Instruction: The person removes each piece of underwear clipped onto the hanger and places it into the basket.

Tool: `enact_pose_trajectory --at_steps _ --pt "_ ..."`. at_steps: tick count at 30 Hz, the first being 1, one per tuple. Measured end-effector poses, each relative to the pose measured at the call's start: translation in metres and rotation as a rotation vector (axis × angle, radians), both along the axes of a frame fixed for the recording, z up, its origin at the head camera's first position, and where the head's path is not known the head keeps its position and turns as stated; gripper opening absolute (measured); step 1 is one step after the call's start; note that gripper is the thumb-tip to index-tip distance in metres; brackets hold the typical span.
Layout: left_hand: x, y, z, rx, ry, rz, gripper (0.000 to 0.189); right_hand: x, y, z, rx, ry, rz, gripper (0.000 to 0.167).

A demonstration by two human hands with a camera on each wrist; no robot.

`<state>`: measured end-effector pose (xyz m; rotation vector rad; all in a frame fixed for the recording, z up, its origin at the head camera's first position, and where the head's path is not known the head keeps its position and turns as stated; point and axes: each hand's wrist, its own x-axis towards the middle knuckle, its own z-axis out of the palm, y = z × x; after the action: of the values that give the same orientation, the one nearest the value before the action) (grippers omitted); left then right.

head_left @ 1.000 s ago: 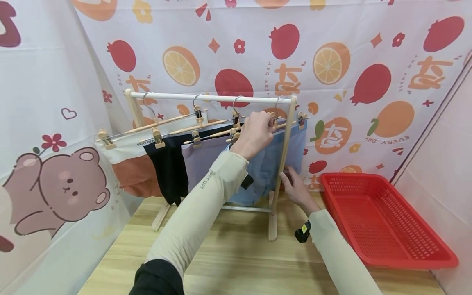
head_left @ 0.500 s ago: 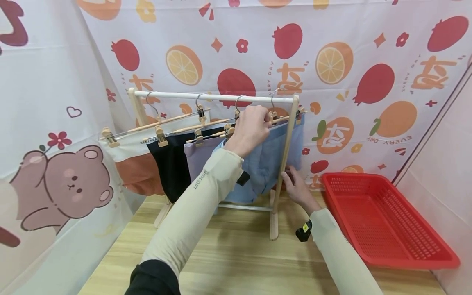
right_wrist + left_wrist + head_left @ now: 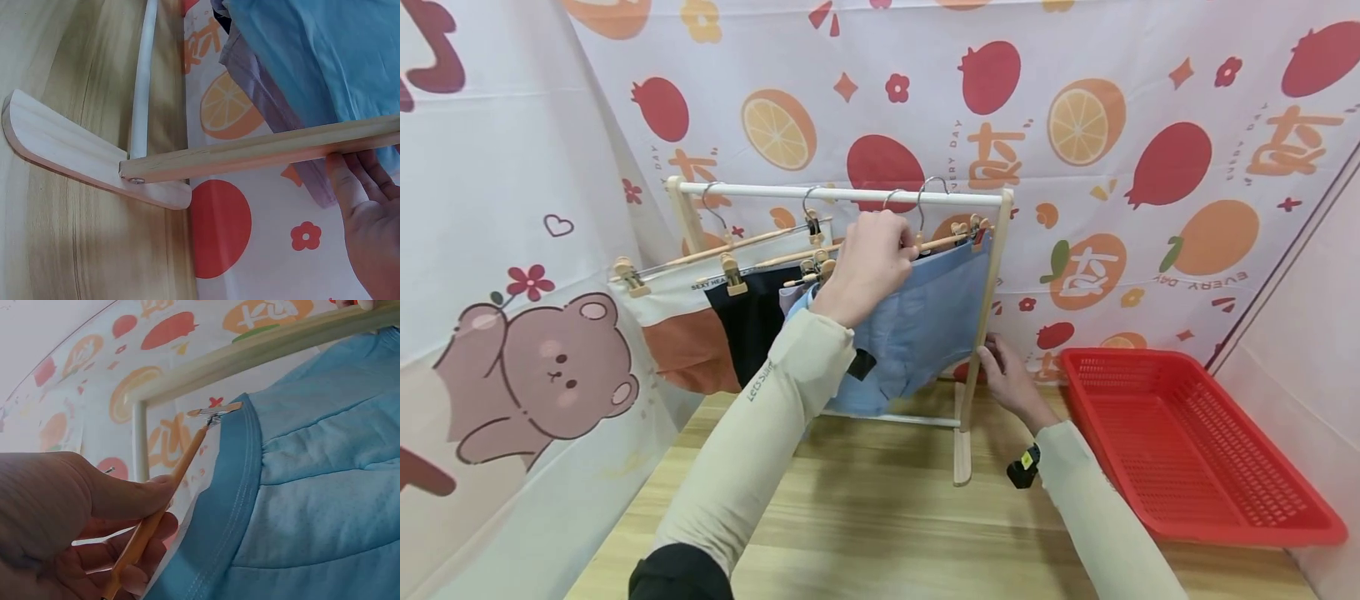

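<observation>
In the head view my left hand [image 3: 874, 271] grips the wooden bar of a clip hanger carrying light blue boxer briefs [image 3: 936, 321]. The left wrist view shows thumb and fingers round this hanger bar [image 3: 159, 515], beside the blue waistband [image 3: 228, 481]. The hanger's metal hook [image 3: 931, 185] stands at the rack's white rail [image 3: 850, 195]; whether it bears on the rail is hard to tell. My right hand [image 3: 1013, 385] holds the rack's right wooden post [image 3: 983, 312] low down, thumb on the near side. The right wrist view shows its fingers against the post [image 3: 262, 150].
Left along the rail hang white-and-rust briefs [image 3: 688, 350], a black pair [image 3: 756, 325] and a mostly hidden lilac pair [image 3: 262, 94]. A red plastic basket [image 3: 1206, 450] stands right on the wooden table [image 3: 880, 508]. Printed cloth [image 3: 820, 58] hangs behind.
My left hand has moved left with the blue briefs' hanger, whose hook shifted from near the right post toward the other hangers. The right hand has stayed at the post.
</observation>
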<state>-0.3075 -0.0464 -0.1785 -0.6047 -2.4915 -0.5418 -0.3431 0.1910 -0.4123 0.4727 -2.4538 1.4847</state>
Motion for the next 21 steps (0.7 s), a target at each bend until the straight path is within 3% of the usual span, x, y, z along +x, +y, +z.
enact_pose_trajectory --at_steps 8,11,13,21 --pt "0.011 -0.025 0.000 0.004 -0.022 0.013 0.020 0.008 -0.004 0.010 0.015 0.045 0.017 0.040" --pt "0.018 -0.035 0.002 0.008 -0.057 -0.009 0.017 0.006 -0.004 0.009 0.029 0.043 0.013 0.040" --pt "0.023 -0.042 0.003 0.008 -0.079 -0.024 0.014 -0.002 -0.002 0.000 0.025 0.043 0.010 0.040" --pt "0.042 -0.070 0.001 0.015 -0.128 -0.110 0.008 -0.004 -0.005 0.002 0.039 0.040 0.013 0.036"
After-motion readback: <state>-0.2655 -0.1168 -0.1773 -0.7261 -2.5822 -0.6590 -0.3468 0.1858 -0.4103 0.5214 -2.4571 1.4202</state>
